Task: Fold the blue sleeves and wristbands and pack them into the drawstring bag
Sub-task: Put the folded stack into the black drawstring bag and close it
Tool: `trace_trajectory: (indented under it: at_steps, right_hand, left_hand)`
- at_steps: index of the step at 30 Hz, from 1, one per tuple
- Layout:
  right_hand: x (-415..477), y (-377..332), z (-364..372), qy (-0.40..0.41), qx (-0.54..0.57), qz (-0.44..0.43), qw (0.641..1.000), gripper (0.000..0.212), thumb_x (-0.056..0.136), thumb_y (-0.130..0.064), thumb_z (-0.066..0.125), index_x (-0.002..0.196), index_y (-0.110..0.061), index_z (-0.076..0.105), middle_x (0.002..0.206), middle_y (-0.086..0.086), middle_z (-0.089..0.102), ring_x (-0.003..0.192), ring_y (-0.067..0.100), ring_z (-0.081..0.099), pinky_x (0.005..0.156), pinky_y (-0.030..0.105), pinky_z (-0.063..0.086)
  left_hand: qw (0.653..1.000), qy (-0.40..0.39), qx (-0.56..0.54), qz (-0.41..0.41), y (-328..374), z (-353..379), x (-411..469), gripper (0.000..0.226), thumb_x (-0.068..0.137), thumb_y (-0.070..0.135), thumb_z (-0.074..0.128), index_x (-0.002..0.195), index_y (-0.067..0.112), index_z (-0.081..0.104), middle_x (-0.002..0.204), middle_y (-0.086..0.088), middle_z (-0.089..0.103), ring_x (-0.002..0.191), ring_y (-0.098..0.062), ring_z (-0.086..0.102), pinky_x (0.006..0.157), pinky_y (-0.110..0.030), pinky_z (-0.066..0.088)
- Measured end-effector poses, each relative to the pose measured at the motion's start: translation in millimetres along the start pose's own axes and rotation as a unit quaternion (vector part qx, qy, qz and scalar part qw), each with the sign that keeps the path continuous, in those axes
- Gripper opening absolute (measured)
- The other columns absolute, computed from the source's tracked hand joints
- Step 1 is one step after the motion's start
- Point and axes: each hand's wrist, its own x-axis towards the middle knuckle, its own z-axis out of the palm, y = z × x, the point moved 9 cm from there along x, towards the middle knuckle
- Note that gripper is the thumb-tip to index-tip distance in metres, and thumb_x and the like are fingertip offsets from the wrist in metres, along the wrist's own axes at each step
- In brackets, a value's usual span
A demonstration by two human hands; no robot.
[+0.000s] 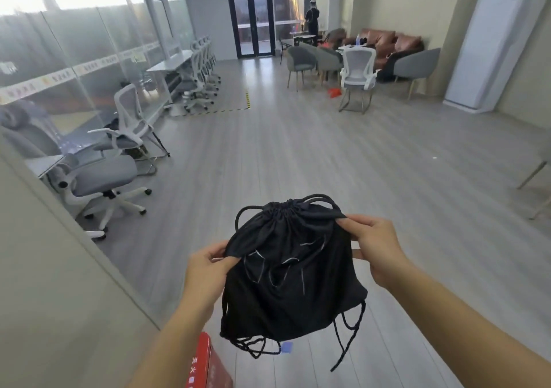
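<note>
A black drawstring bag [290, 280] hangs in the air in front of me, its mouth cinched at the top and its cords dangling below. My left hand [205, 271] pinches the bag's upper left edge. My right hand [375, 247] pinches the upper right edge near the gathered mouth. A small patch of blue [286, 346] shows under the bag's bottom edge; what it is cannot be told. No blue sleeves or wristbands are plainly visible.
A red box [205, 363] sits low at the bottom edge by my left forearm. White office chairs [101, 178] line the glass wall on the left. Grey chairs [357, 68] and a sofa stand far back; a person stands by the door.
</note>
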Motion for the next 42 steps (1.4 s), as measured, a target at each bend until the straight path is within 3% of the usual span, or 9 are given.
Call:
trace_trajectory:
  at_steps: [6,13,21,24,28,32,34,36,42]
  right_hand:
    - [172.3,-28.1,108.1,-0.062,-0.023,0.007,0.998,0.015,0.091,-0.010,0.068,0.083,-0.014,0.080,0.080,0.006,0.079,0.074,0.019,0.073,0.084,0.055,0.057]
    - [331.8,-34.8,288.8,-0.158,-0.029,0.004,0.987,0.012,0.091,-0.013,0.069,0.085,-0.015,0.079,0.081,0.003,0.079,0.070,0.012,0.074,0.076,0.043,0.060]
    - [484.5,-28.7,526.3,-0.233,-0.048,0.042,0.970,0.011,0.089,-0.014,0.070,0.094,-0.009,0.079,0.089,0.009,0.079,0.082,0.021,0.073,0.069,0.036,0.056]
    - [522.2,-33.8,619.9,-0.279,-0.052,0.045,0.958,0.009,0.089,-0.013,0.070,0.091,-0.010,0.079,0.087,0.008,0.079,0.077,0.019,0.072,0.069,0.036,0.056]
    - [564.9,-37.2,756.5,-0.333,-0.046,0.045,0.941,0.012,0.091,-0.011,0.068,0.097,-0.007,0.077,0.086,0.007,0.078,0.073,0.015,0.072,0.066,0.036,0.057]
    - [601.4,-20.3,901.7,-0.403,-0.030,0.079,0.911,0.012,0.094,-0.011,0.063,0.096,-0.011,0.076,0.085,0.001,0.076,0.068,0.015,0.068,0.059,0.032,0.053]
    - [614.0,-9.3,975.2,-0.437,-0.028,0.094,0.894,0.013,0.094,-0.012,0.063,0.097,-0.011,0.075,0.098,0.004,0.073,0.067,0.015,0.066,0.061,0.033,0.054]
    - [618.2,-6.9,1049.5,-0.474,-0.026,0.107,0.873,0.013,0.094,-0.011,0.063,0.096,-0.010,0.076,0.091,0.005,0.073,0.065,0.015,0.065,0.066,0.036,0.053]
    - [597.2,-30.1,1274.0,-0.573,-0.025,0.126,0.810,0.011,0.091,-0.010,0.065,0.090,-0.010,0.076,0.072,0.002,0.074,0.058,0.015,0.065,0.055,0.030,0.051]
  left_hand:
    - [0.994,0.093,-0.031,-0.043,10.7,-27.4,149.0,0.033,0.084,-0.003,0.072,0.085,0.028,0.081,0.083,-0.006,0.079,0.080,-0.028,0.075,0.068,-0.036,0.058]
    - [0.979,0.191,-0.061,-0.036,9.1,-113.1,319.7,0.032,0.084,-0.006,0.067,0.094,0.022,0.080,0.079,-0.007,0.079,0.069,-0.019,0.074,0.058,-0.027,0.056]
    - [0.955,0.270,-0.110,-0.055,8.2,-251.9,516.1,0.029,0.085,-0.004,0.067,0.103,0.016,0.078,0.082,-0.005,0.079,0.069,-0.015,0.075,0.057,-0.025,0.054]
    - [0.940,0.313,-0.119,-0.056,15.1,-311.6,570.1,0.027,0.086,-0.003,0.067,0.100,0.016,0.079,0.080,-0.003,0.079,0.065,-0.013,0.074,0.055,-0.023,0.053]
    - [0.919,0.373,-0.105,-0.064,19.9,-406.1,632.4,0.030,0.087,0.001,0.068,0.106,0.021,0.077,0.087,0.003,0.080,0.077,-0.014,0.076,0.066,-0.028,0.058]
    - [0.909,0.405,-0.072,-0.067,24.8,-504.2,687.3,0.029,0.088,0.001,0.068,0.103,0.025,0.076,0.084,0.002,0.079,0.075,-0.015,0.076,0.061,-0.025,0.058]
    - [0.906,0.414,-0.029,-0.080,27.5,-552.1,710.7,0.027,0.088,0.004,0.069,0.103,0.026,0.077,0.085,0.003,0.079,0.079,-0.016,0.076,0.071,-0.034,0.062]
    - [0.893,0.441,-0.011,-0.086,33.6,-601.3,727.7,0.027,0.088,0.006,0.071,0.102,0.027,0.079,0.088,0.005,0.079,0.084,-0.018,0.076,0.081,-0.042,0.062]
    - [0.837,0.543,-0.020,-0.063,74.1,-750.4,757.0,0.026,0.087,0.003,0.071,0.096,0.026,0.078,0.084,0.011,0.078,0.081,-0.013,0.075,0.063,-0.022,0.058]
